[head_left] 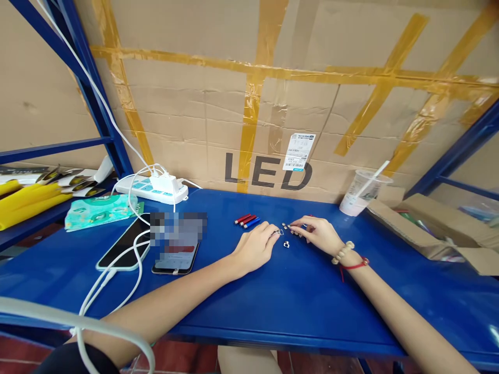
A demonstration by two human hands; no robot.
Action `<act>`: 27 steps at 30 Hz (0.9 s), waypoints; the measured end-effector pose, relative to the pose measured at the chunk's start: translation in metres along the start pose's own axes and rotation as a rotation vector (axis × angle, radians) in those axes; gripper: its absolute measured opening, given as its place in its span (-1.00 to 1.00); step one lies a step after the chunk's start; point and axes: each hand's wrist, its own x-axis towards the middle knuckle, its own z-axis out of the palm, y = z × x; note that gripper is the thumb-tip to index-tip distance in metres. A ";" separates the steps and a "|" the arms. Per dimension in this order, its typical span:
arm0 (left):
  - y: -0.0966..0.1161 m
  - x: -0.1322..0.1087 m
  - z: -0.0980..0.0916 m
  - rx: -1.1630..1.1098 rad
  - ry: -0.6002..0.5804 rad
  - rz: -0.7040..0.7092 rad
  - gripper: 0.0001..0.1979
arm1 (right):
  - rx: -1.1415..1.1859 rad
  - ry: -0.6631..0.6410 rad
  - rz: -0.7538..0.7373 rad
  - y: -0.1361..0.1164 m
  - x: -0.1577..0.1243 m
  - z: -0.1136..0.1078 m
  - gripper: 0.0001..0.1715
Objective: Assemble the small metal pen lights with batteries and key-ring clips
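My left hand [255,245] rests on the blue table [296,301] with its fingers curled, pinching a tiny metal part [277,232] at the fingertips. My right hand [318,232] lies just to the right, its fingers pressed down on a short row of small metal parts [290,228]. One more small metal piece [286,244] sits loose on the table between the two hands. A few red and blue lighters [247,220] lie just beyond my left hand.
Two phones [125,244] [176,257] lie at the left, with white cables running to a power strip [156,188]. A plastic cup with a straw [362,191] and an open cardboard box [429,228] stand at the right. A taped cardboard wall [273,104] closes the back.
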 end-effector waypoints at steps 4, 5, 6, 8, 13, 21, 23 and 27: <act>-0.001 0.000 -0.002 -0.007 0.008 -0.007 -0.73 | 0.094 0.095 -0.036 -0.020 -0.004 0.003 -0.65; -0.002 0.000 -0.002 -0.012 0.008 -0.007 -0.73 | 0.123 0.105 -0.065 -0.027 -0.006 0.004 -0.65; -0.003 0.001 -0.003 -0.017 0.009 -0.006 -0.73 | 0.135 0.102 -0.104 -0.034 -0.007 0.004 -0.65; -0.004 0.001 -0.004 -0.019 0.011 -0.010 -0.73 | 0.128 0.084 -0.183 -0.045 -0.007 0.004 -0.67; -0.007 0.003 -0.003 -0.006 0.021 -0.021 -0.74 | 0.106 0.128 -0.292 -0.054 0.004 -0.002 -0.70; -0.004 0.003 -0.007 -0.061 -0.043 0.045 -0.77 | 0.251 0.157 -0.363 -0.049 0.007 -0.004 -0.78; -0.002 0.002 -0.008 -0.070 -0.064 0.069 -0.78 | 0.287 0.150 -0.396 -0.048 0.003 -0.006 -0.79; 0.000 0.003 -0.007 -0.062 -0.107 0.117 -0.79 | 0.300 0.100 -0.420 -0.046 -0.001 -0.014 -0.78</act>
